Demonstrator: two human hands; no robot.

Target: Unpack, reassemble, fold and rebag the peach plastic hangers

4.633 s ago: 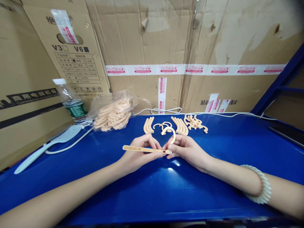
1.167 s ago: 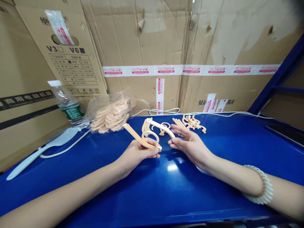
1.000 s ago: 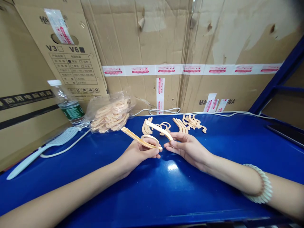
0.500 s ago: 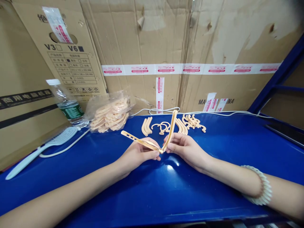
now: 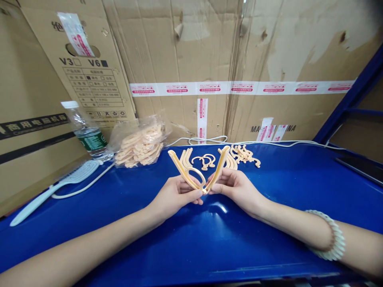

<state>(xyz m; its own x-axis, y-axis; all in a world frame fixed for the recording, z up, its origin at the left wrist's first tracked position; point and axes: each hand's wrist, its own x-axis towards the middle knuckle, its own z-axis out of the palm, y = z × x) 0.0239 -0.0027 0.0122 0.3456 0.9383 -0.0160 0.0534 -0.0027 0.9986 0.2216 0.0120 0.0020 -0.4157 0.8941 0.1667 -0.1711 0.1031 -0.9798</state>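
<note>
The landmark is the clear plastic bag (image 5: 116, 136), thin and wrinkled, full of flat beige pieces (image 5: 140, 148) that lie over one another in a heap.

In front of this bag and to its right, the person's left hand (image 5: 178, 196) pinches a beige strip (image 5: 182, 168), with the fingers bent in and the thumb pressing near its lower end. The right hand (image 5: 236, 187) holds the other strip (image 5: 220, 166) in the same way, between thumb and bent fingers. Both strips look like smooth plastic, slightly curved, with a hollow channel along the inside. Their lower ends meet and make a V; I cannot tell if they are locked together. A rounded hook (image 5: 201, 175) rises from this meeting point, inside the V.

Farther right of the bag, loose parts rest on the glossy blue table (image 5: 179, 251): curved strips (image 5: 186, 158) side by side, some round hooks (image 5: 205, 161), a second row of strips (image 5: 231, 162) and a tangled pile of small hooks (image 5: 247, 154). The held strips partly cover both rows.

Left of the bag leans a transparent bottle (image 5: 91, 139) with green label, and before it lies a pale blue brush (image 5: 82, 172). Behind the bag stands brown cardboard (image 5: 167, 52), creased and torn.
</note>
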